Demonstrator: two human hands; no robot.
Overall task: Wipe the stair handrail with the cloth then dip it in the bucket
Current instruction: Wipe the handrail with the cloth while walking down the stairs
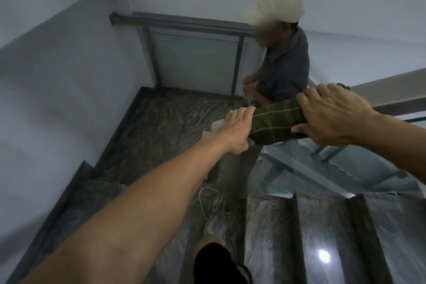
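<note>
2 hands stretch a cloth over the stair handrail.

The left hand (238,130) and right hand (332,115) each clamp an end of the green striped cloth (277,123), draped over the handrail (391,94) so it hugs the bar for wiping. No bucket is in view. Another person (284,62) in a pale cap stands on the landing (166,122) just beyond the rail's end, probably crowding the downward stroke.
</note>
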